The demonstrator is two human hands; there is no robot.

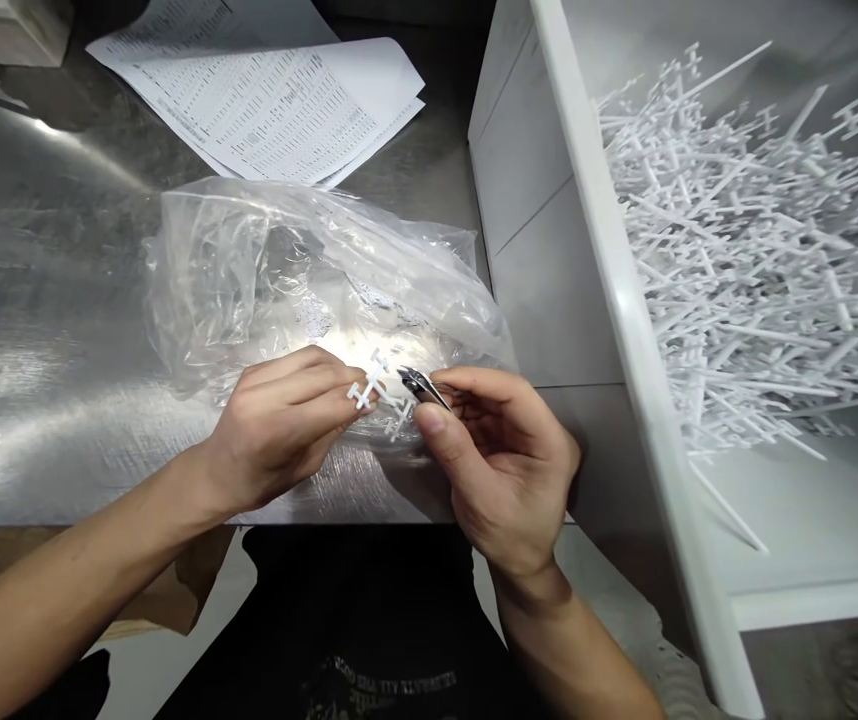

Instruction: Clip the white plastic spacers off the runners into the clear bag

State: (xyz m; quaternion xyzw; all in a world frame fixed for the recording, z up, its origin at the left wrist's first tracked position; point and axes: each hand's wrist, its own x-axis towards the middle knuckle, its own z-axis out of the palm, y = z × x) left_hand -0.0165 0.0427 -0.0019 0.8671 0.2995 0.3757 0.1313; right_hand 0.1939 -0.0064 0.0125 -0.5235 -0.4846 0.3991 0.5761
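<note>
- Brushed, scratched grey metal tabletop (46,330): lies beneath both hands and extends to the left of the left hand, with bright reflections.
- Left hand (279,425): bare; fingers drawn together, clamped on a small, branched white plastic piece with short crossbars (373,382).
- Branched white piece: located between the two hands, projecting from the left fingertips towards the right hand.
- Right hand (508,455): bare; thumb and fingers clamped on a small hand tool with dark, pointed metal jaws (423,388).
- Hand tool: tips directed at the left hand, just beside the white piece; contact between them cannot be told.
- Crumpled, clear plastic bag (226,280): spread on the tabletop beyond and partly beneath both hands; small speckled patches show in it, too small to identify.
- Printed white paper sheets (271,105): overlapping, beyond the bag as seen from the hands.
- Open, white-walled container (624,290): to the right of the right hand, its near wall rising beside the tabletop.
- Tangled heap of thin white plastic stems with crossbars (766,260): inside the container; one long stem slants out from its near edge.
- Black garment with pale lettering (354,620): below the hands, nearer the body.
</note>
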